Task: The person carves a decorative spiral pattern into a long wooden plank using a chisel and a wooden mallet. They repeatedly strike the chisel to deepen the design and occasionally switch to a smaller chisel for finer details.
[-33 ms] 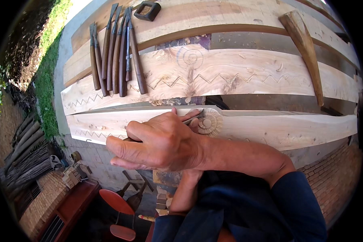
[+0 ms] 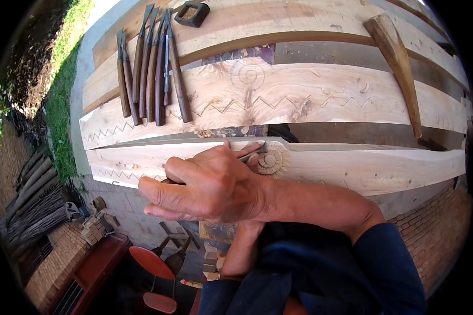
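Head view, looking down: the right hand (image 2: 207, 184) fills the middle of the frame, its forearm coming in from the lower right. It is clenched around a thin chisel (image 2: 249, 153), only the metal tip of which shows past the thumb. The tool's long axis runs from the lower left up toward the right, and its tip lies just up and right of the knuckles, touching a round carved flower (image 2: 273, 160) on the near pale plank (image 2: 383, 168). The left hand (image 2: 253, 160) is mostly hidden under the right; a fingertip shows beside the blade, and I cannot tell its grip. Well apart, in the upper left, a row of spare chisels (image 2: 152, 68) lies on the farther plank (image 2: 326, 97).
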Demonstrator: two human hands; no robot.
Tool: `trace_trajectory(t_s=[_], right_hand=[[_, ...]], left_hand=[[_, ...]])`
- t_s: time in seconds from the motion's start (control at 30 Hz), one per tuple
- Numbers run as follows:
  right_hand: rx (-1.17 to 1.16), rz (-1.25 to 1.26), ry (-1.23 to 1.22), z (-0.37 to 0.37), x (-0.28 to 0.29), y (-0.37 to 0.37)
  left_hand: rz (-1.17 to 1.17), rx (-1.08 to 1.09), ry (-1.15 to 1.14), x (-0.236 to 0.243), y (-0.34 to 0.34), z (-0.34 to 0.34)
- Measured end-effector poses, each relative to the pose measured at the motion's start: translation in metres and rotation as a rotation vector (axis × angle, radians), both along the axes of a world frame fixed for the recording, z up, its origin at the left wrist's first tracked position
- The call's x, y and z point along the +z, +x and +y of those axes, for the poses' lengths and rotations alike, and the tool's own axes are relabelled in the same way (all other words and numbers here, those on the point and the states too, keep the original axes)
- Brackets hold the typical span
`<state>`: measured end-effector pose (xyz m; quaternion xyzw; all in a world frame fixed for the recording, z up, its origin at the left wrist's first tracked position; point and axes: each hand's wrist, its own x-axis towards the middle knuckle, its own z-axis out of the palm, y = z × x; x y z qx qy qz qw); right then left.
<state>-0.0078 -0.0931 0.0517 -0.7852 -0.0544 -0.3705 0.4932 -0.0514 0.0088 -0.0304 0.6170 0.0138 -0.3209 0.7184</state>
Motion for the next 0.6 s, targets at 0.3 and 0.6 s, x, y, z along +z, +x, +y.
trace_trajectory(t_s=[0.3,0.6], right_hand=[[-0.013,0.019,-0.016,-0.004,0.001,-0.0005],[-0.014,-0.003,-0.008,-0.0041,0.0008,-0.002]], left_hand=[[-0.05,0.011,0.021,0.0004,-0.0048,0.0004],[-0.078,0.013,0.038,0.0014,-0.0024,0.0019]])
